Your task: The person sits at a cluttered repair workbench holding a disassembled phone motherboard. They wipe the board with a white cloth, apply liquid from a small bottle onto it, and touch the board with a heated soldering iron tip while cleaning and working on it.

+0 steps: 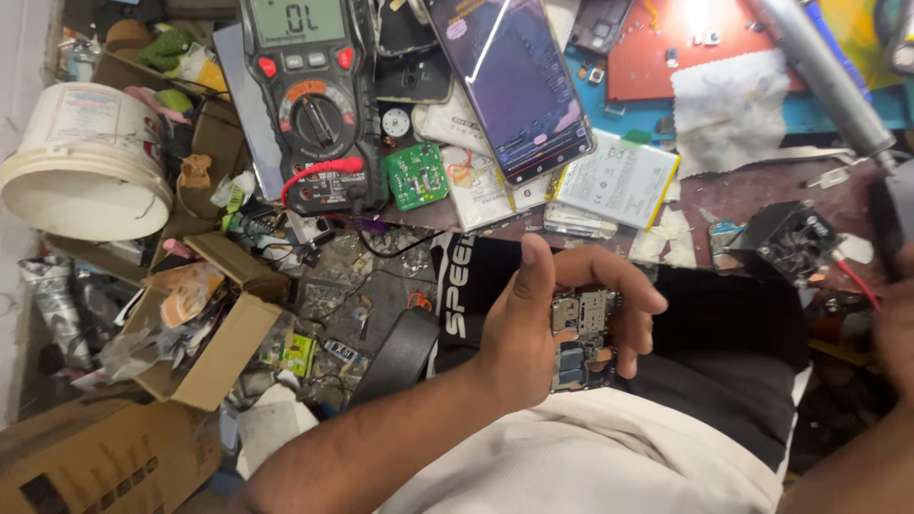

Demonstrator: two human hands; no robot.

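My left hand is shut around a small phone circuit board with metal shields, held above my lap in the middle of the head view. My right hand shows only partly at the right edge, next to a dark handle and a red wire; what it holds cannot be made out. Above my left hand, on the bench, lie a smartphone with a lit purple screen and a white phone battery.
A black and red multimeter with a red lead stands at top centre, a green circuit board beside it. A white bucket and open cardboard boxes crowd the left. A small black fan sits at right.
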